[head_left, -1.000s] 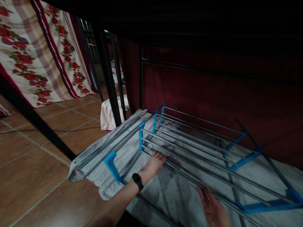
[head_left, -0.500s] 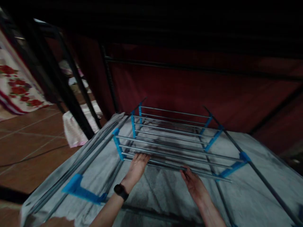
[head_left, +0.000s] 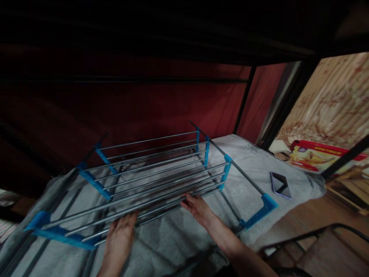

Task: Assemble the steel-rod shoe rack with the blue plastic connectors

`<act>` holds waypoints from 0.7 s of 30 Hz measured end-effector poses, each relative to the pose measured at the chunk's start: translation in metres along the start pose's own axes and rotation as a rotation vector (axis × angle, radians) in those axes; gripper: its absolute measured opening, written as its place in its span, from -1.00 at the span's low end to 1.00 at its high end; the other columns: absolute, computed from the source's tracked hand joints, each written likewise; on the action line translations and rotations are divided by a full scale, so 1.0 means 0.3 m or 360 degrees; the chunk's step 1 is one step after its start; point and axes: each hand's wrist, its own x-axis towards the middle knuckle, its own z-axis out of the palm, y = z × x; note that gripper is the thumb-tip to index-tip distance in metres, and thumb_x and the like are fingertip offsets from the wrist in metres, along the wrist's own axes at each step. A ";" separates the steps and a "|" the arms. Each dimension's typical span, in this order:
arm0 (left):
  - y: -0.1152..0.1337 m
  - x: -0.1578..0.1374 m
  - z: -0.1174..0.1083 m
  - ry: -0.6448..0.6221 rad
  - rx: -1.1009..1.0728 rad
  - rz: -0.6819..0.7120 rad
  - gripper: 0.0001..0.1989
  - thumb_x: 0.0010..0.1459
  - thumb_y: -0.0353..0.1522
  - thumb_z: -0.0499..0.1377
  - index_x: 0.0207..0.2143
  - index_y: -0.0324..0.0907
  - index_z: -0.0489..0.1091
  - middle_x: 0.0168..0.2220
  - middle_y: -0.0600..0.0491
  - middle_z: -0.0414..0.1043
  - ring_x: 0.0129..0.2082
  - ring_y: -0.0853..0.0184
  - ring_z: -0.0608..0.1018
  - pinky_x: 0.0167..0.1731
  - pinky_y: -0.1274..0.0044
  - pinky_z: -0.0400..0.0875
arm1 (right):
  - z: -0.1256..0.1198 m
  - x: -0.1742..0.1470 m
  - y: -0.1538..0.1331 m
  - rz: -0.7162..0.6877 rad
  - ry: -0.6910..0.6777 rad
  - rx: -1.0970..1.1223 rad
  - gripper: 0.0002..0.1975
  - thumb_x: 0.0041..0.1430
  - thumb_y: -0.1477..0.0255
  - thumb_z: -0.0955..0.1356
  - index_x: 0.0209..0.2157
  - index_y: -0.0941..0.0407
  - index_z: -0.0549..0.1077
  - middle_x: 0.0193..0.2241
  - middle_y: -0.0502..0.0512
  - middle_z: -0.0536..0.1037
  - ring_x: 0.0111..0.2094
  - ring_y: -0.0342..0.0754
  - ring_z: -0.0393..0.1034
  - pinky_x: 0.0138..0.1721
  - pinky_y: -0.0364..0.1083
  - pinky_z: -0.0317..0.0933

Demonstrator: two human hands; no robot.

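A metal drying rack (head_left: pixel 170 181) with several thin grey rods and blue plastic joints lies on a grey blanket (head_left: pixel 239 150). At its near side, my left hand (head_left: pixel 119 234) has its fingers curled over the front rods, close to the left blue joint (head_left: pixel 62 234). Farther right, my right hand (head_left: pixel 197 209) holds the near rods, its fingertips partly hidden at the bars. A blue corner piece (head_left: pixel 261 211) sits at the right end of the rack's side tube.
A phone (head_left: pixel 280 184) lies on the blanket at right. Dark bed-frame posts (head_left: pixel 291 104) and a dark red curtain (head_left: pixel 161 107) stand behind. A chair (head_left: pixel 325 246) is at lower right, a red and yellow box (head_left: pixel 314 156) beyond the blanket.
The view has swung to the right, bringing the phone, chair and box into sight. Both hands remain at the rack's near rods.
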 end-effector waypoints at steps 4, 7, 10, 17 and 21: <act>0.003 0.005 -0.006 0.0004 0.0006 -0.0008 -0.46 0.18 -0.59 -0.05 0.14 -0.24 0.47 0.05 -0.17 0.58 0.08 0.07 0.56 0.13 0.23 0.37 | 0.021 -0.035 -0.027 0.0045 0.0061 0.0048 -0.81 -0.03 0.40 0.59 -0.35 0.04 0.59 -0.29 -0.06 0.66 -0.23 -0.10 0.56 -0.04 -0.03 0.48; 0.042 0.019 0.006 0.0105 -0.0107 0.0042 -0.53 0.25 -0.52 -0.05 0.10 -0.25 0.49 0.02 -0.18 0.59 0.02 0.06 0.60 0.08 0.22 0.44 | 0.033 -0.043 -0.035 0.0032 0.0067 0.0034 -0.79 -0.05 0.37 0.60 -0.36 0.05 0.58 -0.31 -0.06 0.66 -0.23 -0.09 0.56 -0.05 -0.02 0.48; 0.140 0.047 0.019 0.0278 -0.0421 0.0220 -0.58 0.36 -0.39 -0.06 0.13 -0.21 0.45 0.04 -0.14 0.58 0.02 0.11 0.60 0.07 0.26 0.50 | 0.029 -0.027 -0.023 0.0044 0.0096 -0.0036 -0.79 -0.04 0.32 0.59 -0.38 0.06 0.58 -0.36 -0.06 0.65 -0.30 -0.11 0.54 -0.12 -0.05 0.48; 0.419 0.162 0.018 0.0348 -0.0617 0.0457 -0.53 0.37 -0.46 -0.07 0.27 -0.14 0.30 0.15 -0.08 0.50 0.16 0.21 0.52 0.18 0.30 0.44 | -0.010 0.026 0.011 0.0161 0.0118 -0.0057 -0.61 -0.20 0.21 0.65 -0.37 0.13 0.61 -0.39 0.06 0.63 -0.34 -0.09 0.50 -0.25 -0.10 0.43; 0.451 0.219 0.051 0.0105 -0.0387 0.0476 -0.43 0.24 -0.61 -0.07 0.25 -0.19 0.34 0.10 -0.11 0.54 0.08 0.19 0.58 0.13 0.30 0.47 | -0.028 0.036 0.013 0.0226 0.0021 -0.0226 -0.57 -0.13 0.12 0.61 -0.32 0.14 0.61 -0.38 0.11 0.61 -0.34 -0.05 0.48 -0.24 -0.05 0.40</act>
